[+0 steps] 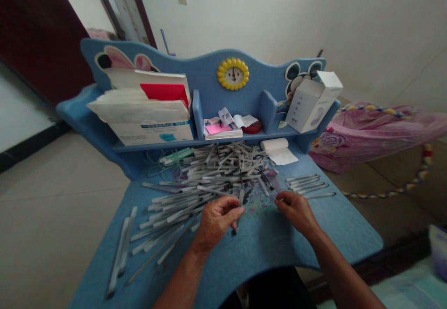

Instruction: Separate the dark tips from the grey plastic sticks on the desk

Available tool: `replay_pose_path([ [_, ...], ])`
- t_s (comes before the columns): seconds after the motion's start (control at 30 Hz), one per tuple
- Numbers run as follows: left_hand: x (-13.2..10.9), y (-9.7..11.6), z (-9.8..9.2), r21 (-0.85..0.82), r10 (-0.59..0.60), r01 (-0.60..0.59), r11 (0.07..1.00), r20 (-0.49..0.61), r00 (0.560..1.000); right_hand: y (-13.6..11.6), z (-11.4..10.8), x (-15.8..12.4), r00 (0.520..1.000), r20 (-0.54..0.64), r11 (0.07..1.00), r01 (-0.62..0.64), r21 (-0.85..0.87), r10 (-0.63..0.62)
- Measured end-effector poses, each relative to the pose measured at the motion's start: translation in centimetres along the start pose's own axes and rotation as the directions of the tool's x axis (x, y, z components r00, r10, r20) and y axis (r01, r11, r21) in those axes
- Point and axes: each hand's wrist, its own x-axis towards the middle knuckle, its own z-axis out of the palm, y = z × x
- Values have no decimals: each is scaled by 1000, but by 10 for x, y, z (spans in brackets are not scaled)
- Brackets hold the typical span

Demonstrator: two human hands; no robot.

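Note:
Between the thumb and fingers of my left hand is a pen, tilted nearly upright, with a dark lower end. My right hand hovers over the desk to the right, thumb and fingertips pinched together; what they hold, if anything, is too small to make out. Beyond both hands spreads a large heap of pens with pale, clear-looking barrels, some showing dark parts. A short row of pens lies just past my right hand. Two more pens lie apart at the desk's left edge.
The blue desk has a raised back shelf with a white box of papers, a yellow clock, a small stack of booklets and a white carton. A paper roll lies behind the pens.

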Motion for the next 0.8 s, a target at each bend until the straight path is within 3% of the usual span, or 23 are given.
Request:
replay_pose_path([
  [0.2, 2, 4, -2, -38, -4, 2, 999, -49, 999, -10, 8, -4, 996, 84, 973, 48, -227, -30],
  [0.47, 4, 3, -6, -8, -2, 1, 1000, -116, 993, -15, 17, 0, 994, 109, 914, 69, -400, -27],
  [0.57, 4, 1, -6, -8, -5, 4, 1000, -128, 992, -16, 16, 5, 998, 65, 870, 39, -492, -8],
  [0.7, 5, -2, -7, -10, -6, 5, 1000, -102, 995, -19, 11, 21, 995, -95, 773, -89, -629, 36],
  [0.8, 6, -5, -6, -7, -8, 7, 1000, -87, 996, -20, 9, 36, 992, -108, 739, -120, -663, 65],
])
